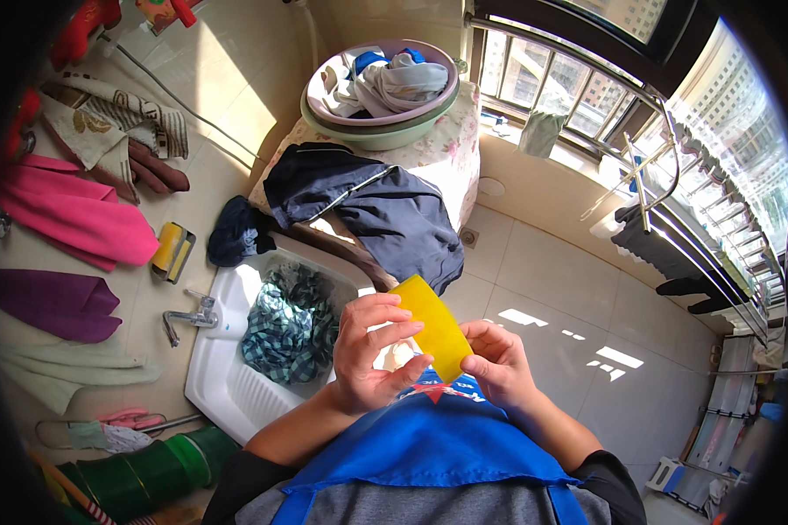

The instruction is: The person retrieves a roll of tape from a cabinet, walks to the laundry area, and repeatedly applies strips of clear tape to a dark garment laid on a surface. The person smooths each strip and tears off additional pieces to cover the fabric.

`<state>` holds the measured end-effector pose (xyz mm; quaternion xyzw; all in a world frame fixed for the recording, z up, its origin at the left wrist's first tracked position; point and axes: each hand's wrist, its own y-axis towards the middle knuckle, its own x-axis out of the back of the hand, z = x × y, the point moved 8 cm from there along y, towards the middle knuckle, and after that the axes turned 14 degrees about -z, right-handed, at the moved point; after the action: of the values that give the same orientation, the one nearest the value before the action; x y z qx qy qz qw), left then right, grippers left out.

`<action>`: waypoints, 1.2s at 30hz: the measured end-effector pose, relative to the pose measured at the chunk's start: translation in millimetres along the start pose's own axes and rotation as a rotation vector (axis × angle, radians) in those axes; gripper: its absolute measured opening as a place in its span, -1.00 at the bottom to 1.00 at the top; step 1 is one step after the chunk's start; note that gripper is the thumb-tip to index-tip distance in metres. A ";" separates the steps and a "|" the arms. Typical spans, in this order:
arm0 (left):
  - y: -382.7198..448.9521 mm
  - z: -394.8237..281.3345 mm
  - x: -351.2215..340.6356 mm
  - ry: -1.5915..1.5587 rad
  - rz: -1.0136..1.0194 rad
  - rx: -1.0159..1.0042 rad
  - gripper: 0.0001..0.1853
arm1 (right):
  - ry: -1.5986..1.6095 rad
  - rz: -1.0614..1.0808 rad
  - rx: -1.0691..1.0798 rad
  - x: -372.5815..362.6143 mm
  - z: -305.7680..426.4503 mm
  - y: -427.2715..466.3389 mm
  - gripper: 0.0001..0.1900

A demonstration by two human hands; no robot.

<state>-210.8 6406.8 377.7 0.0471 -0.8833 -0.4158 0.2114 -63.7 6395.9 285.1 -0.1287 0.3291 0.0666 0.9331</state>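
Observation:
A yellow bar, likely laundry soap, is held between both hands in front of the blue apron. My left hand has its fingertips on the bar's left side, fingers spread. My right hand pinches the lower right edge between thumb and fingers. To the left, a white laundry sink holds a green-and-dark checked cloth in sudsy water, with a ribbed washboard slope below it. A dark navy garment with white piping lies over a flower-patterned cover beyond the hands.
A metal faucet juts over the sink's left rim. Stacked basins with white and blue clothes stand at the back. Towels, including a pink one, hang at left. Drying racks stand by the window, right. A dark green cylinder lies lower left.

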 end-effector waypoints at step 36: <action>26.5 1.9 -9.2 -0.010 0.293 0.084 -0.79 | -0.294 -0.151 0.120 -6.0 11.6 -15.5 -0.64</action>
<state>-200.8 6427.8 393.6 -0.0754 -0.8984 -0.3434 0.2633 -58.2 6384.1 300.6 -0.0858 0.1817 -0.0054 0.9796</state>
